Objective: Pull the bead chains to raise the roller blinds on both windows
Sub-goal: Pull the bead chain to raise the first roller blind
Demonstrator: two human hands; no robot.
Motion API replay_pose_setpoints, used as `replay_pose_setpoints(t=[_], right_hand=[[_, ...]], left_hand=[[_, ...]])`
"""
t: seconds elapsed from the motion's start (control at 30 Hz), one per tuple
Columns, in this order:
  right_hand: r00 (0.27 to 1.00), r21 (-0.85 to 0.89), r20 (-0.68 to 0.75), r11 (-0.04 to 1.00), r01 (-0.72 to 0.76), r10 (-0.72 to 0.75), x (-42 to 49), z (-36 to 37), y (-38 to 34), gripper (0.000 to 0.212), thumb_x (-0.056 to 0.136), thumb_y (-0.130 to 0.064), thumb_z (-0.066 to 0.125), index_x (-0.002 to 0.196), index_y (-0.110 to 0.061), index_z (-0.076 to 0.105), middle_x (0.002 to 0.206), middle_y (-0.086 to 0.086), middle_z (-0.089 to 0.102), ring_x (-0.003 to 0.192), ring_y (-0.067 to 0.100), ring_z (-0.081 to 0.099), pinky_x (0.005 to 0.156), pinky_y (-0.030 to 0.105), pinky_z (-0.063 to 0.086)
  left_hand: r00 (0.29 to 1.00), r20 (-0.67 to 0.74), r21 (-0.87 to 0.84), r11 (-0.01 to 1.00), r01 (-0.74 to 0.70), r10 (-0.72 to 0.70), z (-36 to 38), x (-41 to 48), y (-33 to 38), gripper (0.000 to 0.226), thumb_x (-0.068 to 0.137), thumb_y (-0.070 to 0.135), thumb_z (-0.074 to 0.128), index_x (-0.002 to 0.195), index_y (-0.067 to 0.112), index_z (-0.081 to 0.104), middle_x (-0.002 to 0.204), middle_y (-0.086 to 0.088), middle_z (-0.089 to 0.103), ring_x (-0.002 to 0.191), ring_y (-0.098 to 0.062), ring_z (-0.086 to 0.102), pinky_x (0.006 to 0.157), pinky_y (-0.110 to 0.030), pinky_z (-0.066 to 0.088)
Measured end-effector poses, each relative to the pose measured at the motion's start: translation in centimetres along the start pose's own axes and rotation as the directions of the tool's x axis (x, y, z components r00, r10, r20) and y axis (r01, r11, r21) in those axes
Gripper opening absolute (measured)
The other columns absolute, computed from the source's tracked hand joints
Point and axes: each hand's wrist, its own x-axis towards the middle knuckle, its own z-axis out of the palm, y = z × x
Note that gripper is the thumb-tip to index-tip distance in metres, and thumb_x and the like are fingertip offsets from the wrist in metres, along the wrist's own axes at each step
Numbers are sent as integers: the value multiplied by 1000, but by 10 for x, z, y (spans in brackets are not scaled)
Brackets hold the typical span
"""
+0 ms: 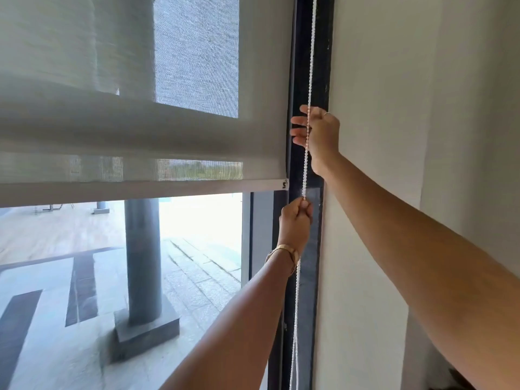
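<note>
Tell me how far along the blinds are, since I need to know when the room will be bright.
Done: the roller blind is partly raised, its bottom bar above clear glass. In hand: the left hand is fisted on the bead chain, the right hand open against it higher up. Left: the rest of this blind; no second window is in view.

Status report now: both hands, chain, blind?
Left hand shut on bead chain. Right hand open, higher on chain. Roller blind partly raised. Nothing in the way.
</note>
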Motion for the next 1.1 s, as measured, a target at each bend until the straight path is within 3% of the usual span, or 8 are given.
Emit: replay_pose_setpoints(t=[0.07,0.17,0.27,0.37,0.53,0.67,0.8,1.1], right_hand=[[999,-77,-43,997,-17,14,3,7,6,34,95,-6,31,109,-5,62,68,1,59,43,5,41,41,19,32],[996,-145,-71,988,42,-53,2,12,22,37,94,-5,30,99,-9,66,60,-3,50,40,1,34,40,16,26],[990,-163,-89,982,91,-107,-1,13,35,36,95,-7,30,89,-14,65,56,-3,47,42,2,34,39,13,26],[991,-164,-77,981,99,-113,-5,13,46,37,95,-6,30,81,-17,62,55,-3,44,46,5,33,41,14,26],[993,-116,-66,989,86,-94,-12,9,64,41,93,-1,28,72,-21,57,58,-3,45,52,8,35,48,17,28],[996,-76,-56,995,62,-67,-19,6,79,41,91,2,27,69,-18,54,60,-1,44,55,10,37,53,18,31],[998,-73,-50,996,43,-47,-29,5,91,40,89,5,27,66,-16,51,59,-1,42,50,4,37,45,10,30],[999,-63,-42,998,1,-4,-55,-7,118,40,88,5,25,63,-19,46,60,-4,36,54,8,30,45,10,23]], left_hand=[[1000,5,1,1000,9,-9,-4,-3,-4,35,75,-2,27,54,24,37,52,5,30,48,-11,23,46,-25,17],[1000,1,-1,1000,17,-17,-7,-7,-11,31,72,-5,26,58,20,39,55,2,30,49,-11,23,42,-20,19],[1000,-10,-6,1000,26,-26,-9,-11,-19,29,75,-8,25,63,14,40,56,1,28,49,-11,22,38,-14,19],[999,-19,-1,999,41,-41,-11,-13,-29,34,76,-8,25,59,18,37,56,3,27,50,-10,22,39,-14,18],[999,4,34,998,54,-54,-15,-19,-47,26,79,-5,26,65,10,41,56,3,26,49,-10,21,38,-13,17],[997,11,33,997,76,-76,-18,-25,-58,35,76,-9,24,58,18,36,54,5,27,47,-9,21,38,-13,17],[995,5,51,994,95,-96,-24,-29,-72,46,79,-9,26,50,25,37,52,7,32,48,-9,25,41,-15,19],[983,61,27,985,170,-172,-28,-54,-101,32,50,-2,22,45,26,36,53,6,33,50,-12,24,48,-27,15]])
